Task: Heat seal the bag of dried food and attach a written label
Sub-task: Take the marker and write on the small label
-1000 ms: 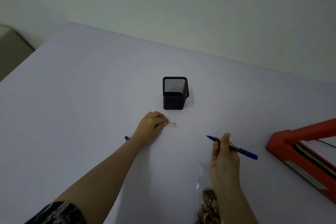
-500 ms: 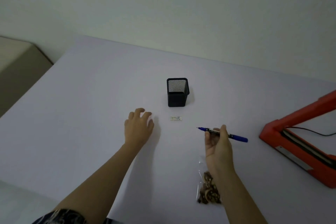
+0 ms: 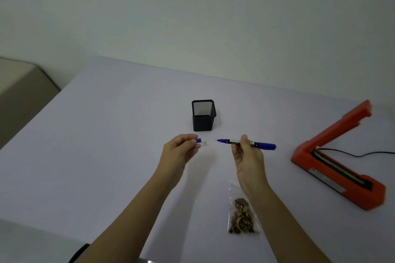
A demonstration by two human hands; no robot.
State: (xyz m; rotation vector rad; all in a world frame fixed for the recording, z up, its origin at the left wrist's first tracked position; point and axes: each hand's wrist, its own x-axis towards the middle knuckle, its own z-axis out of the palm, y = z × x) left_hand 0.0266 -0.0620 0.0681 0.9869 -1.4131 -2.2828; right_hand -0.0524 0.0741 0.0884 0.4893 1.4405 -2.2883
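My right hand (image 3: 248, 156) holds an uncapped blue pen (image 3: 263, 145) level above the table, its tip pointing left. My left hand (image 3: 179, 151) pinches the small blue pen cap (image 3: 198, 140) between its fingertips, a short gap from the pen tip. A small white written label (image 3: 205, 143) lies flat on the table just behind the cap. A clear bag of dried food (image 3: 242, 215) lies on the table near me, under my right forearm. The red heat sealer (image 3: 337, 162) stands at the right with its arm raised.
A black mesh pen holder (image 3: 203, 115) stands behind the label, mid-table. The sealer's black cable (image 3: 363, 153) runs off to the right. The lilac table (image 3: 106, 145) ends at a wall behind and drops off at the left, beside a beige surface (image 3: 19, 83).
My left hand left the label, went to the table at the left and came back up holding the blue cap. My right hand kept the pen and levelled it toward the cap.
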